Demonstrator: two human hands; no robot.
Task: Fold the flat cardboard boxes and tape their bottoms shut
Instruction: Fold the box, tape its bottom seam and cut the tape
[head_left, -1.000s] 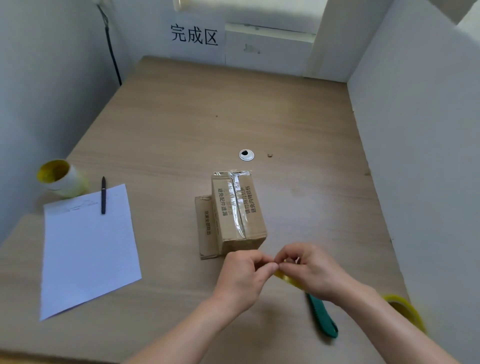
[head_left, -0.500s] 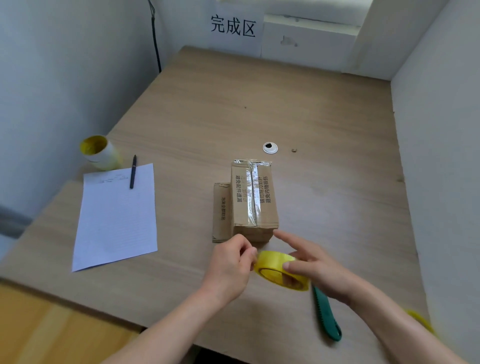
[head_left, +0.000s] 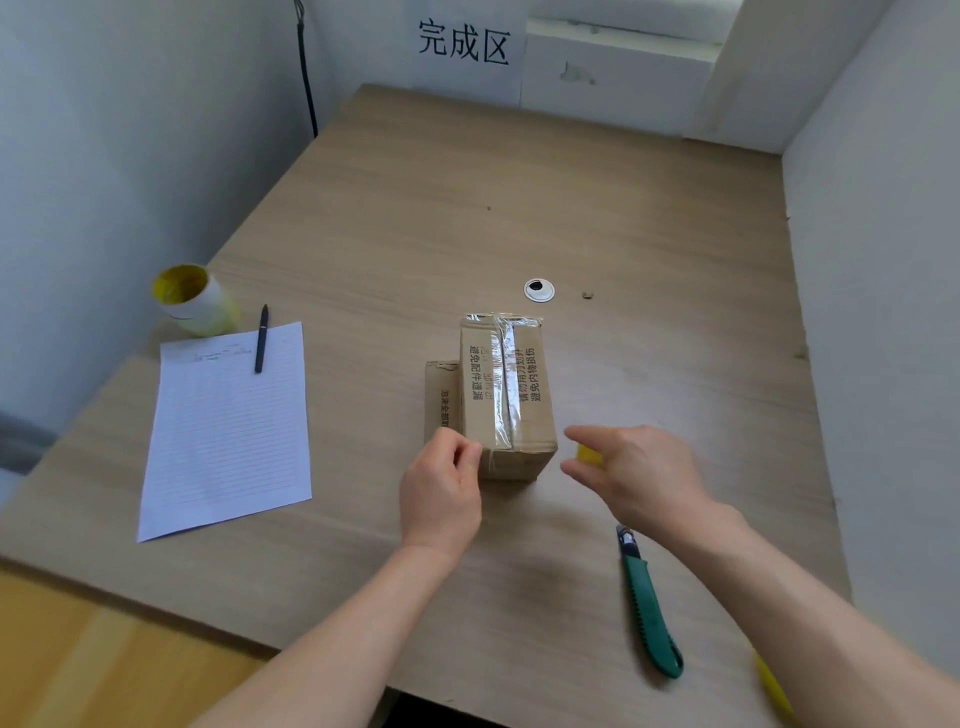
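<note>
- Head view, layout: one folded box stands near the middle of the worktop. Its upper face is closed and a shiny strip of tape runs along the centre seam. A second, lower piece of cardboard lies touching its left side.
- Head view, left hand: the fingers are curled, with thumb and forefinger pinched together at the near-left corner of the box. Whether they hold a tape end or only the cardboard edge cannot be told.
- Head view, right hand: positioned just right of the box's near end, the hand is wrapped around a yellow tape roll. The hand hides most of the roll, and the forefinger points toward the box.
- Head view, tools: a green knife lies on the worktop near the front edge, beside the right forearm, untouched.
- Head view, other items: a sheet of paper with a pen on its upper part lies well to the left.
- Step in hand, as a judgement: a further strip is being laid across the near end of the taped box.
- Next move, as a judgement: draw the roll away to tension the strip, press it flat onto the cardboard, then cut it with the knife. That calls for one hand to be freed while the strip stays anchored.
</note>
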